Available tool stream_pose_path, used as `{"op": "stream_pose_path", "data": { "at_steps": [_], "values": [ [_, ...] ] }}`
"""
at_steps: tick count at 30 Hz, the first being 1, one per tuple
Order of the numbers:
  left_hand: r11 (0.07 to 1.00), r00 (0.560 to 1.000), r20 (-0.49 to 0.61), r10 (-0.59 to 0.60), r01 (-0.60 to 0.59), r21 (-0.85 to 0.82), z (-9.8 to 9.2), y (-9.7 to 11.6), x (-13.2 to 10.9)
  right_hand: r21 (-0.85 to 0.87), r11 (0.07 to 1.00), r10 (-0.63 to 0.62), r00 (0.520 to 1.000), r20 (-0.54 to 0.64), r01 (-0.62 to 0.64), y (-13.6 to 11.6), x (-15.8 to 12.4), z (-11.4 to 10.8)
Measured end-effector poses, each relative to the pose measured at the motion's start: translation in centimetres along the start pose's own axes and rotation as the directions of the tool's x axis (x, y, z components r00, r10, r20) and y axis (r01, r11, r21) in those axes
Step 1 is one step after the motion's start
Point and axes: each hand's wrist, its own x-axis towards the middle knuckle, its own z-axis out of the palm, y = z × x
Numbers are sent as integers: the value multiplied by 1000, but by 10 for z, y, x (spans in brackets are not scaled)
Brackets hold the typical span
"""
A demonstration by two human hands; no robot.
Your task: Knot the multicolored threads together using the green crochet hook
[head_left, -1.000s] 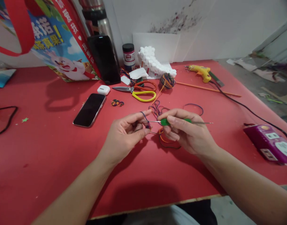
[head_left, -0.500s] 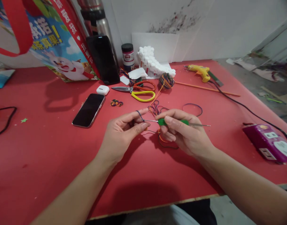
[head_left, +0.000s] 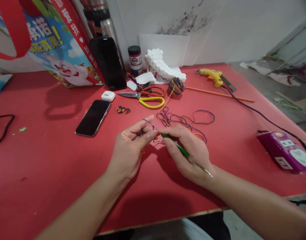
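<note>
Over the red table, my left hand (head_left: 132,143) pinches a small piece of orange and dark yarn work (head_left: 156,137), mostly hidden by the thumb. A dark blue strand (head_left: 148,122) runs over its raised index finger. My right hand (head_left: 188,151) is closed on a crochet hook with a green handle (head_left: 179,147), held slanting. The hook's front end meets the yarn by my left fingertips; its thin rear end lies over my right wrist. Behind the hands, loose multicoloured yarn (head_left: 175,118) lies tangled and leads back to a yarn ball (head_left: 176,86).
Scissors (head_left: 151,102), a small crocheted piece (head_left: 123,109) and a phone (head_left: 93,118) lie beyond my left hand. A yellow glue gun (head_left: 213,77) sits back right, its cord running to a purple power socket (head_left: 288,151). A printed bag (head_left: 65,50) stands back left.
My right hand has turned over, so the crochet hook now slants down toward my wrist instead of lying level. My left hand keeps its pinch with little movement.
</note>
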Motion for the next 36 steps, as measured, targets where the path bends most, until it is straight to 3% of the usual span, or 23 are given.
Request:
{"op": "stream_pose_path", "data": {
  "at_steps": [4,9,17,20,27,32,34,36],
  "values": [
    [978,988,85,-131,143,-152,-2,5,0,11,998,-67,998,-4,67,3,-2,1],
    [962,966,154,-207,230,-149,-10,10,3,102,990,-105,994,40,100,8,2,-6],
    [969,941,258,-218,241,-59,-23,23,11,214,977,0,999,34,-7,7,13,-25],
    [968,931,280,-235,250,-18,-26,23,12,262,959,94,992,78,-112,5,17,-34],
    [948,828,462,-318,278,156,-31,22,12,452,820,240,928,284,-351,9,24,-55],
    [942,760,559,-333,238,237,-32,22,13,446,785,271,886,377,-430,7,25,-60],
    [939,766,545,-341,244,244,-32,20,13,432,796,280,890,360,-425,5,26,-59],
    [938,805,485,-341,257,232,-30,19,13,406,815,294,899,324,-413,5,26,-57]
  ]
}}
